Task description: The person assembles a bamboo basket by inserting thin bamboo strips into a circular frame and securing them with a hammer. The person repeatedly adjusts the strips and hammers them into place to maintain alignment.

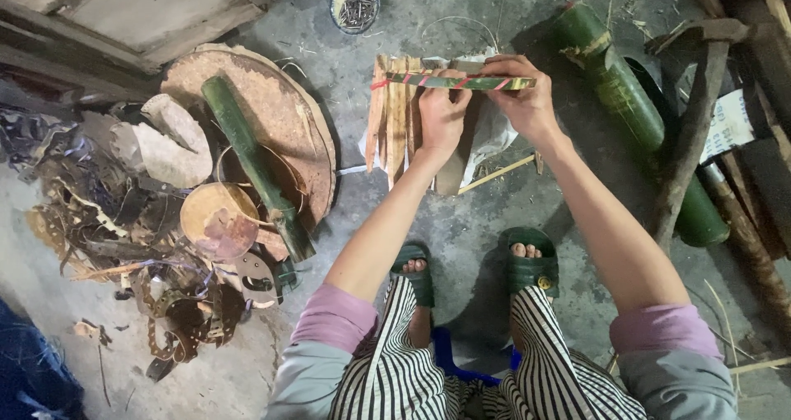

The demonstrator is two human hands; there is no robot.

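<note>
Green bamboo strip (461, 81), wound with red cord, is held level above the concrete floor (461, 222): left hand (442, 114) gripping mid-length, right hand (524, 99) pinching its far end. Binding looks under way; steady tension on the cord seems needed, the split slats (395, 115) just beneath.

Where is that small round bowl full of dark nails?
In the head view, the small round bowl of dark nails sits on the concrete floor at the top, beyond the round wooden slab, left of the hands.
</note>
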